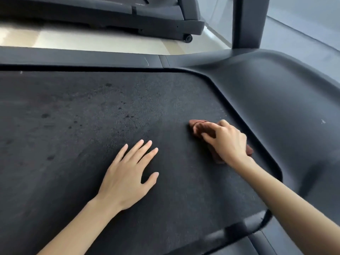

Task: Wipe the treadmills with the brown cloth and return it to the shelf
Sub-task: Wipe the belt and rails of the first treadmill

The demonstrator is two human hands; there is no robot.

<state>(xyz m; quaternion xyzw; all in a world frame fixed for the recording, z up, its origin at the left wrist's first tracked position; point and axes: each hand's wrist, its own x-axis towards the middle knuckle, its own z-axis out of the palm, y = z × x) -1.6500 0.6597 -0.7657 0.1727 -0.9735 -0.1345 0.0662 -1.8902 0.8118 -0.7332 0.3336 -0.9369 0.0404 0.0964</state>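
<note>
Cloth work on a treadmill belt, both hands down.

Brown cloth [200,128] lies bunched on the dark belt [73,126] near its right edge, gripped by the right hand [225,140] with fingers curled over it. The left hand [127,173] rests flat on the belt just beside, fingers straight and slightly spread. A second treadmill [128,17] stands beyond, on the pale floor [92,40].

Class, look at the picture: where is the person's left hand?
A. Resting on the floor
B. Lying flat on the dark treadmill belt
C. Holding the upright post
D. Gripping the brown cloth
B: the left hand lies flat, fingers straight, on the dark textured treadmill belt; the right hand grips the crumpled brown cloth.
</note>
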